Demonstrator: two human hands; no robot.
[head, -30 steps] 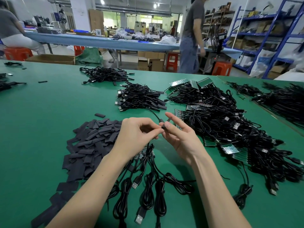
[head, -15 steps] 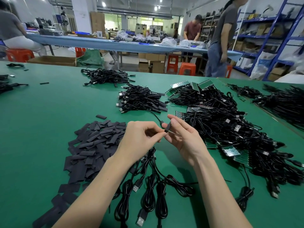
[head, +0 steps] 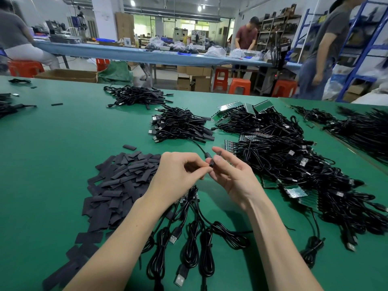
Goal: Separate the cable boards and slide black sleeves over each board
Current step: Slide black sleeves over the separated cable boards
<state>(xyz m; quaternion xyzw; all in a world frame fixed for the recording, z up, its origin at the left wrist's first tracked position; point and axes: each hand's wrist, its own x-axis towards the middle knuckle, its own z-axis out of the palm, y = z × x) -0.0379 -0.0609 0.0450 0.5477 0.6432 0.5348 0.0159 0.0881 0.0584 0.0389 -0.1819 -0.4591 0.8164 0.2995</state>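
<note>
Both hands meet above the table (head: pixel 63 143): left hand (head: pixel 180 175) and right hand (head: pixel 233 175) pinch one black sleeve (head: pixel 211 161) on its cable, seemingly sliding it over the board. Next, push it fully home.

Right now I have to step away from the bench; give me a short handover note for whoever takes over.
Left hand: pinches the near end of a black sleeve.
Right hand: fingers pinch the same sleeve; its cable runs back to the sleeved bundle.
Loose sleeves: piled left of the hands on the green table.
Unsleeved boards with cables: heaped on the right.
Done: sleeved bundles at the back.
Left: seat this sleeve, then work through the right heap.
</note>
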